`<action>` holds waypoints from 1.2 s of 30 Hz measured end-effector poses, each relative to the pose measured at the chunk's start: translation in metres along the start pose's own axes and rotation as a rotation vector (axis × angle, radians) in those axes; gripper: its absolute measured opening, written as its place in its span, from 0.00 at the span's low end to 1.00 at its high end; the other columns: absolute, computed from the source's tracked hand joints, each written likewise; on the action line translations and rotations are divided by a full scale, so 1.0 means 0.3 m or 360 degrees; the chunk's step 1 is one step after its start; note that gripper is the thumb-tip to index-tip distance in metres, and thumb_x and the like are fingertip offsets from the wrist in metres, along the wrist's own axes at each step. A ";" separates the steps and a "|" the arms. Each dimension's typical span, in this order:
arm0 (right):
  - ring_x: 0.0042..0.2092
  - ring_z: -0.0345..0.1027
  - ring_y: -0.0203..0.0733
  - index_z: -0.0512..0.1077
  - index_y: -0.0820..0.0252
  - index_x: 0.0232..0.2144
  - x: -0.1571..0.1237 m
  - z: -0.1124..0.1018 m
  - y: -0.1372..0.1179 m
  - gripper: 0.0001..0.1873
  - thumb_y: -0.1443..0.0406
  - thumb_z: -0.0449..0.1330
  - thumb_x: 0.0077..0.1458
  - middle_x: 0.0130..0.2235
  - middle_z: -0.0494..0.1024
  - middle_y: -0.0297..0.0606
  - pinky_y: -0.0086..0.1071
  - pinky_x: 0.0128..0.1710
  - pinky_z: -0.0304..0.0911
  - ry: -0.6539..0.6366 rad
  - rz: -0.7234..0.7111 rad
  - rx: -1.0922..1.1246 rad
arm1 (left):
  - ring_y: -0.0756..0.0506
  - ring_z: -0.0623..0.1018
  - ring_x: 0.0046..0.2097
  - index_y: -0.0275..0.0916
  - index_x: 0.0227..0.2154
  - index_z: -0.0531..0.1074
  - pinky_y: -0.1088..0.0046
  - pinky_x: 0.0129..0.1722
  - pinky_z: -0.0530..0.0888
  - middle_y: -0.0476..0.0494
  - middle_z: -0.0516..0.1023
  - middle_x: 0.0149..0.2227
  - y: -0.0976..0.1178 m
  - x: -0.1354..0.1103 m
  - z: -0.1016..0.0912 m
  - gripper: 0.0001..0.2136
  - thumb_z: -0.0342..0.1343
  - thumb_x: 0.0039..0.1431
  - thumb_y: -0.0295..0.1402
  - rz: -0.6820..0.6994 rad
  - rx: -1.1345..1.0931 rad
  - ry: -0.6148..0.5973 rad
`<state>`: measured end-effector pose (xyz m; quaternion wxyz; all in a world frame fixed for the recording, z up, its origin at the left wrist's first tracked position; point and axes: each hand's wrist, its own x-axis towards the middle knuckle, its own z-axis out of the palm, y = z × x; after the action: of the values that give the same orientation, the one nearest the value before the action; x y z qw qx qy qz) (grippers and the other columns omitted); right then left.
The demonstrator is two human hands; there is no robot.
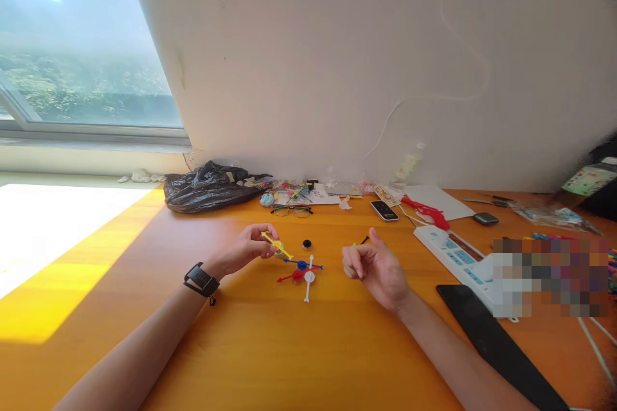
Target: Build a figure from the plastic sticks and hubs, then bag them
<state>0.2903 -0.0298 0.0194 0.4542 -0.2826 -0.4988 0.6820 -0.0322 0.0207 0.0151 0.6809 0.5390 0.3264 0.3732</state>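
Observation:
My left hand (249,248), with a black watch on its wrist, pinches a yellow plastic stick-and-disc piece (276,245) just above the orange table (270,347). To its right lie a blue piece (302,264), a red piece (295,277) and a white piece (309,278), crossed over one another. A small black ring (307,244) sits behind them. My right hand (373,266) hovers to the right with fingers curled, holding a thin dark stick with a green end (362,241).
A black plastic bag (205,187), glasses (291,210), a heap of coloured small parts (289,191), a phone (384,210), a red tool (427,210) and a white power strip (450,253) lie along the back and right. A dark flat slab (491,340) is near my right forearm.

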 end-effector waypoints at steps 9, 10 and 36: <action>0.26 0.45 0.38 0.70 0.59 0.15 -0.003 0.002 -0.001 0.46 0.37 0.36 0.68 0.23 0.56 0.34 0.38 0.30 0.42 -0.0008 0.0013 0.0014 | 0.50 0.73 0.28 0.35 0.28 0.80 0.74 0.30 0.66 0.45 0.78 0.27 0.016 -0.010 -0.061 0.07 0.70 0.50 0.33 -0.0248 0.0366 -0.0232; 0.26 0.45 0.38 0.70 0.59 0.15 -0.003 0.002 -0.001 0.46 0.37 0.36 0.68 0.23 0.56 0.34 0.38 0.30 0.42 -0.0006 0.0015 0.0012 | 0.50 0.73 0.27 0.35 0.28 0.81 0.75 0.29 0.65 0.45 0.79 0.26 0.021 -0.013 -0.059 0.07 0.69 0.50 0.33 -0.0269 0.0407 -0.0231; 0.26 0.44 0.38 0.72 0.59 0.17 -0.001 -0.002 0.011 0.47 0.35 0.35 0.66 0.24 0.59 0.35 0.37 0.30 0.40 -0.0029 0.0040 -0.0043 | 0.47 0.81 0.33 0.36 0.30 0.76 0.70 0.37 0.80 0.45 0.81 0.33 0.002 -0.007 -0.004 0.14 0.73 0.50 0.39 -0.0317 0.0513 -0.0225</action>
<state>0.2897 -0.0301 0.0161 0.4371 -0.2887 -0.5085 0.6834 -0.0343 0.0196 0.0154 0.6406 0.6310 0.3849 0.2082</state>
